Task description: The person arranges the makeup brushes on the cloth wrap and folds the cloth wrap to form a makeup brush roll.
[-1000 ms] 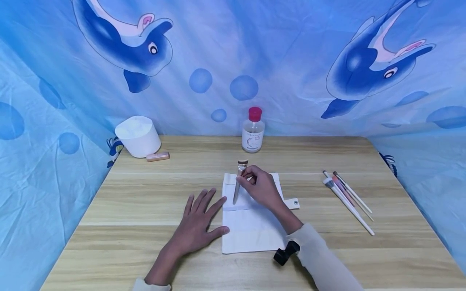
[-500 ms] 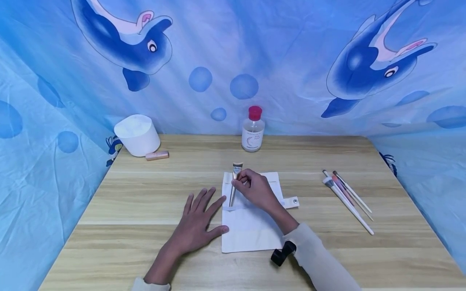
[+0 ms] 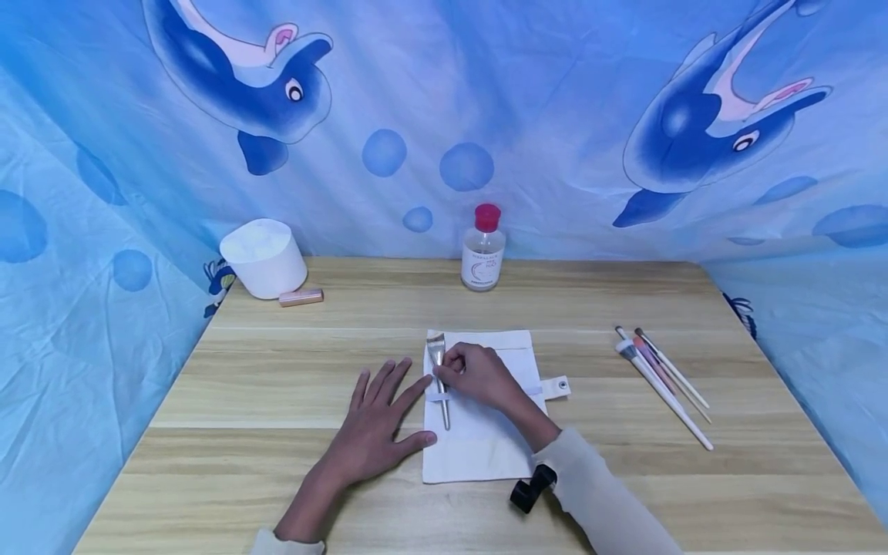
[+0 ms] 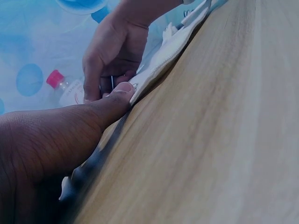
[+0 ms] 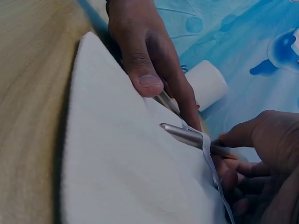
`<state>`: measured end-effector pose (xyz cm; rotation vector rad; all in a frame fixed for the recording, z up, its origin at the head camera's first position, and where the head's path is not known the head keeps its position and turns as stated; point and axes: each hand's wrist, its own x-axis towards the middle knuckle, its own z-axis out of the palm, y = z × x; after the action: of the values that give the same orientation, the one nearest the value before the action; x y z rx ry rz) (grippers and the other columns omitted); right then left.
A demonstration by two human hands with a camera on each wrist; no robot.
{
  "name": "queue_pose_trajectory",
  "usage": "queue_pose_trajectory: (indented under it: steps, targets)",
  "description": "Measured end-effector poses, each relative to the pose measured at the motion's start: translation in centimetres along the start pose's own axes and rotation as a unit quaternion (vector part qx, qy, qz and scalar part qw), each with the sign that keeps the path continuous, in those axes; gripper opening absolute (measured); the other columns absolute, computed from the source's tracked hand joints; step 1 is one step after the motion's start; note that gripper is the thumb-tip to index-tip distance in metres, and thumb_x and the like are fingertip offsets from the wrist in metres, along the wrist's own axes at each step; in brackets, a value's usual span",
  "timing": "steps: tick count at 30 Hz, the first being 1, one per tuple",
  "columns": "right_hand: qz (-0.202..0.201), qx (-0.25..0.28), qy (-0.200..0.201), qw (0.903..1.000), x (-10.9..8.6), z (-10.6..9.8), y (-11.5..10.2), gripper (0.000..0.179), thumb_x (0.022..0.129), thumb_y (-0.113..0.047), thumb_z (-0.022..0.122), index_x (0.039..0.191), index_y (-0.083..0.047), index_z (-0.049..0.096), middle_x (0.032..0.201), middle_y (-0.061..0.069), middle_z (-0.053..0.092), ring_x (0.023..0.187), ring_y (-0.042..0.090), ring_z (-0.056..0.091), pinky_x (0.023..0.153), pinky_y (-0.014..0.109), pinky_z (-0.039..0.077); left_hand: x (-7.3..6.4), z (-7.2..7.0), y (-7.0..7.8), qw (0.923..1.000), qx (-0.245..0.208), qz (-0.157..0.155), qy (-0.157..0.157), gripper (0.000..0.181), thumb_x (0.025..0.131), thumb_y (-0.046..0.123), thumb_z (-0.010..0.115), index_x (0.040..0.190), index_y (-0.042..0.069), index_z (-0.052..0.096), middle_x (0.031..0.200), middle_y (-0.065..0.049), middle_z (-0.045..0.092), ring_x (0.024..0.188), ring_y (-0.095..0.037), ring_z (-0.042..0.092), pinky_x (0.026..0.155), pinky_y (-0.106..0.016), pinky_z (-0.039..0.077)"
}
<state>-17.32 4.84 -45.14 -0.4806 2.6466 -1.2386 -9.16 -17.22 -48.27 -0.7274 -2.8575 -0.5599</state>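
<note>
A white fabric brush roll (image 3: 486,451) lies unfolded on the table, with a thin elastic band (image 5: 206,148) across it. Near its left edge is a makeup brush (image 3: 436,351) with a silvery handle and a flat head pointing away from me. In the right wrist view the handle passes under the band, its tip sticking out on the near side. My right hand (image 3: 482,375) pinches the handle just beyond the band. Fingers spread, my left hand (image 3: 375,432) rests flat on the table, thumb and index finger at the roll's left edge.
Several makeup brushes (image 3: 659,381) lie together at the right. A bottle with a red cap (image 3: 482,258) stands at the back middle. At the back left are a white roll (image 3: 267,262) and a small pinkish tube (image 3: 301,298). A snap tab (image 3: 556,387) sticks out from the roll's right side.
My right hand has drawn the brush left and toward me. Its handle end, earlier at or above the band, now extends below it. My left hand has stayed put.
</note>
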Motion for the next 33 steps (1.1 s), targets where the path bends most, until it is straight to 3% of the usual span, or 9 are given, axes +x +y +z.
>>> queue_pose_trajectory:
  steps: [7, 10, 13, 16, 23, 33]
  targets:
    - [0.024, -0.026, -0.031, 0.9989, -0.2, -0.3, -0.4, 0.019, 0.092, -0.034, 0.072, 0.096, -0.016, 0.070, 0.072, -0.009, 0.066, 0.061, 0.011, 0.057, 0.056, 0.029, 0.043, 0.1, 0.1, 0.0, 0.9999, 0.006, 0.008, 0.006, 0.079, 0.091, 0.069, 0.056, 0.156, 0.029, 0.037, 0.164, -0.012, 0.023, 0.150, -0.038, 0.016, 0.116, -0.062, 0.006]
    - [0.028, -0.026, -0.033, 0.9988, -0.1, -0.4, -0.4, 0.037, 0.091, -0.033, 0.074, 0.119, -0.011, 0.065, 0.073, -0.008, 0.066, 0.062, 0.011, 0.059, 0.058, 0.030, 0.045, 0.2, 0.1, 0.0, 0.9999, 0.005, 0.009, 0.005, 0.079, 0.091, 0.069, 0.056, 0.156, 0.030, 0.037, 0.164, -0.012, 0.023, 0.150, -0.038, 0.016, 0.116, -0.062, 0.005]
    - [0.022, -0.024, -0.038, 0.9987, -0.1, -0.5, -0.4, 0.064, 0.089, -0.031, 0.077, 0.143, -0.011, 0.048, 0.073, -0.007, 0.067, 0.064, 0.011, 0.061, 0.063, 0.032, 0.048, 0.1, 0.0, 0.0, 0.9999, 0.004, 0.009, 0.002, 0.079, 0.091, 0.069, 0.056, 0.156, 0.029, 0.037, 0.164, -0.012, 0.022, 0.151, -0.038, 0.015, 0.116, -0.062, 0.005]
    - [0.004, -0.033, -0.060, 0.9977, 0.1, -0.6, -0.3, 0.076, 0.090, -0.030, 0.077, 0.153, -0.015, 0.037, 0.074, -0.008, 0.067, 0.065, 0.010, 0.062, 0.065, 0.033, 0.049, 0.1, 0.0, 0.0, 0.9999, 0.005, 0.010, 0.002, 0.079, 0.091, 0.069, 0.056, 0.156, 0.029, 0.038, 0.164, -0.012, 0.023, 0.150, -0.038, 0.016, 0.116, -0.062, 0.006]
    - [-0.016, -0.076, -0.108, 0.9911, 0.6, -1.0, -0.2, 0.063, 0.094, -0.034, 0.072, 0.149, -0.020, 0.045, 0.072, -0.004, 0.062, 0.061, 0.013, 0.059, 0.058, 0.032, 0.047, 0.1, 0.0, 0.0, 0.9999, 0.005, 0.011, 0.002, 0.078, 0.091, 0.069, 0.056, 0.156, 0.028, 0.039, 0.164, -0.012, 0.023, 0.150, -0.038, 0.016, 0.116, -0.062, 0.006]
    - [-0.002, -0.083, -0.068, 0.9943, 1.0, -1.0, 0.4, 0.025, 0.098, -0.036, 0.065, 0.116, -0.019, 0.061, 0.069, -0.001, 0.057, 0.056, 0.014, 0.052, 0.054, 0.032, 0.043, 0.0, -0.1, 0.0, 0.9999, 0.007, 0.010, 0.001, 0.078, 0.091, 0.067, 0.057, 0.155, 0.027, 0.040, 0.164, -0.012, 0.023, 0.150, -0.039, 0.017, 0.116, -0.062, 0.007]
